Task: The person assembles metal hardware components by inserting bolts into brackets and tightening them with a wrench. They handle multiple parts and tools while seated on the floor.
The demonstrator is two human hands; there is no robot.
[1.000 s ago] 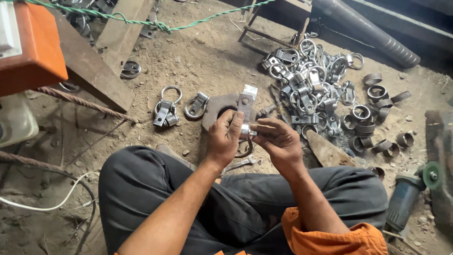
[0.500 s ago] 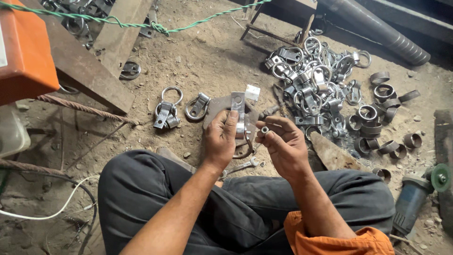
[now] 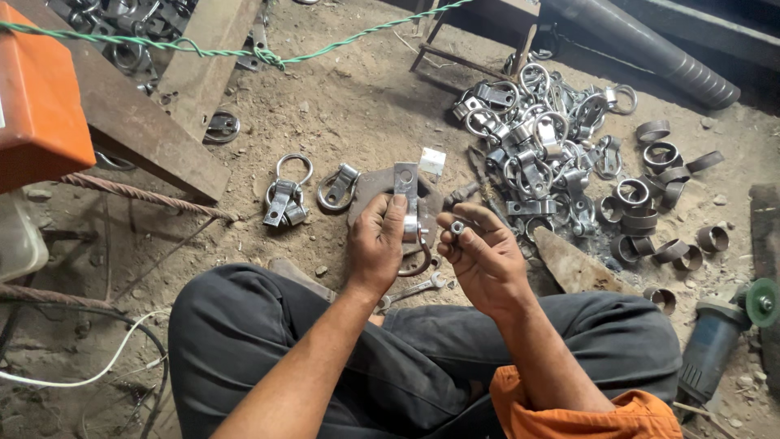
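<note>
Since a moment ago my left hand (image 3: pixel 375 248) lifted the metal clamp (image 3: pixel 408 213) upright over the dirt, my right hand (image 3: pixel 479 254) pinches a small nut (image 3: pixel 457 228) beside it, and I should line them up slowly.

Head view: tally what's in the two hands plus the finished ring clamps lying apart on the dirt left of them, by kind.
Flat metal bracket with ring, in the left hand: 1
Small nut, in the right hand: 1
Ring clamps on the dirt to the left: 2
Total: 4
</note>
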